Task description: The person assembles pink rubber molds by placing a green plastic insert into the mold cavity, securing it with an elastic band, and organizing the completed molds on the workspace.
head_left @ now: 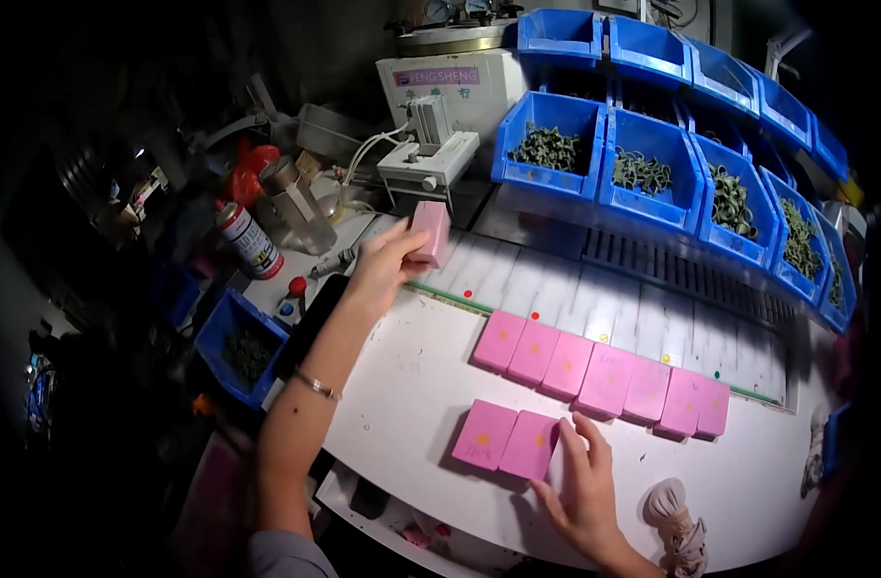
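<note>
My left hand (388, 258) grips a pink rubber mould (429, 231), a small block with a seam along its side. It is held up just below the clamp of a white machine (431, 159). My right hand (587, 486) spans the right-hand one of two pink moulds lying side by side, fingers at its far corner and thumb at its near edge. That right mould (530, 445) and the left mould (485, 435) have yellow marks on top. Behind them, a row of several similar moulds (566, 366) lies along the edge of a white slatted board (595, 299).
Blue bins (652, 169) with small green rings stand in tiers at the back right. At left are a spray can (248, 238), a clear bottle (301, 212) and another blue bin (243, 347). A bundled pale cloth (676, 520) lies near the front edge, right of my right hand.
</note>
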Demonstrator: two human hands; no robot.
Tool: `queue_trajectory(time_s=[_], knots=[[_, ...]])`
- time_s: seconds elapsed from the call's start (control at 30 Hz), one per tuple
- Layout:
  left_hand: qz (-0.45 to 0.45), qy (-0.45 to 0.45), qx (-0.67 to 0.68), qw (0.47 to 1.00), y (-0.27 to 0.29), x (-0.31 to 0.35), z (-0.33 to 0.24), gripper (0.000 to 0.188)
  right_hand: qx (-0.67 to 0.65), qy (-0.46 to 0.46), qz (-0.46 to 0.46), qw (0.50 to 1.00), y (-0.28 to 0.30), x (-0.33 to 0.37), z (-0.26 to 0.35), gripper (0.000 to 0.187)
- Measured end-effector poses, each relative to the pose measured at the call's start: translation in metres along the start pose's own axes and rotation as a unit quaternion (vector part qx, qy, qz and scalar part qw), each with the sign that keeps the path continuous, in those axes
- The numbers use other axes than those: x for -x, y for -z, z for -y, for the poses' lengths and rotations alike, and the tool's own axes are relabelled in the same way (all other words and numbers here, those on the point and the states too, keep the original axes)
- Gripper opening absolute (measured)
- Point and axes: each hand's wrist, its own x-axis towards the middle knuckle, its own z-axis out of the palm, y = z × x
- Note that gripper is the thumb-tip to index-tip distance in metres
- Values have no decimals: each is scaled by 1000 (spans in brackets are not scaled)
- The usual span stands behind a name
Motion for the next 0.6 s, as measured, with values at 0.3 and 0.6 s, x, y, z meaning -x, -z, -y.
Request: queue_trajectory(time_s=[0.3, 0.6], knots=[[-154, -131, -544, 814, 10, -97, 35, 41, 6, 4, 47, 999, -15, 5, -10, 87], [213, -140, -410, 876, -102, 99, 5, 45, -74, 27, -96, 992, 2, -7, -5, 84]])
